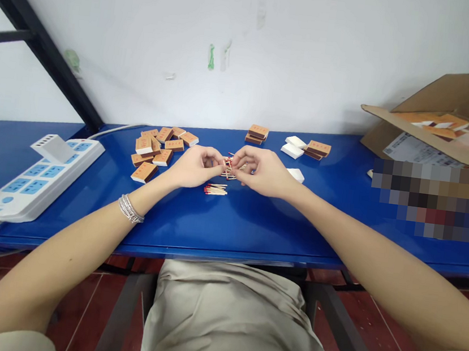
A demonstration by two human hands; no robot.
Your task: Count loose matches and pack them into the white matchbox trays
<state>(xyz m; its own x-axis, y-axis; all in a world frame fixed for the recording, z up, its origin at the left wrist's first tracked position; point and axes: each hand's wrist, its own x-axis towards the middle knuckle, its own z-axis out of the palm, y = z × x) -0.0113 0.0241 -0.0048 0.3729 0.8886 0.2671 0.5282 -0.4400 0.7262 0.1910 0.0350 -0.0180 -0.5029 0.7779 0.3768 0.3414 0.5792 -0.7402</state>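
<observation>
My left hand (198, 166) and my right hand (261, 170) meet over the blue table, thumb and forefinger of each pinched together. Between the fingertips, and partly hidden by them, red-tipped matches (229, 168) lie crossed over one another in a small stack. Both pinches appear to be on a match at this stack, though the fingers cover most of it. Just in front of it, a loose bundle of matches (215, 189) rests on the tabletop, heads mostly to the left. A white matchbox tray (295, 175) shows partly behind my right wrist.
Several orange-brown matchboxes (145, 172) lie heaped at left, near a white power strip (41, 180). Toward the wall are stacked matchboxes (258, 132), white trays (293, 150) and more matchboxes (318, 149). An open cardboard box (419, 130) holding matchboxes stands right, beside a blurred-out patch.
</observation>
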